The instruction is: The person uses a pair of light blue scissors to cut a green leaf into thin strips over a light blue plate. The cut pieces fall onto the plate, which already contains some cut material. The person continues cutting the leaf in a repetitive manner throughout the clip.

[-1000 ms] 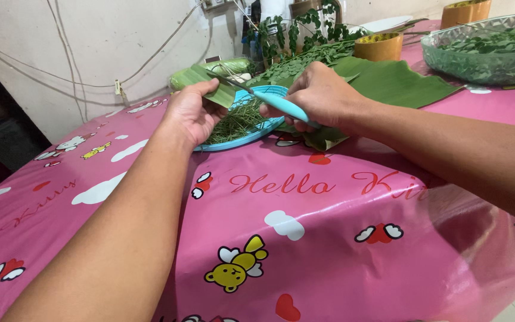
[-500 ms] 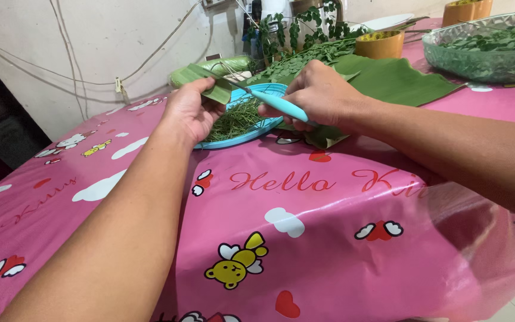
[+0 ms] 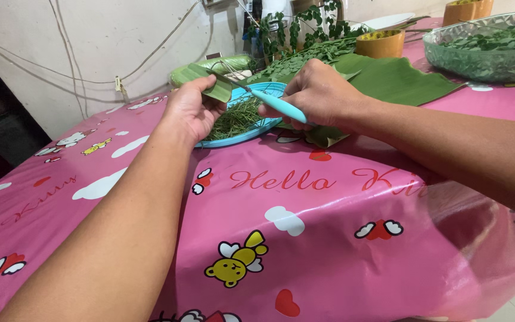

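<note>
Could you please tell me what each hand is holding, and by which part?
The left hand pinches a folded green leaf strip at its near end; the right hand grips a knife by its light blue handle.

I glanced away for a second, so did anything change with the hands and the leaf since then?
Hardly. Both hands drifted slightly up the picture. The left hand still pinches the folded green leaf strip, and the right hand still grips the blue-handled knife against it, above the blue plate of shreds.
</note>
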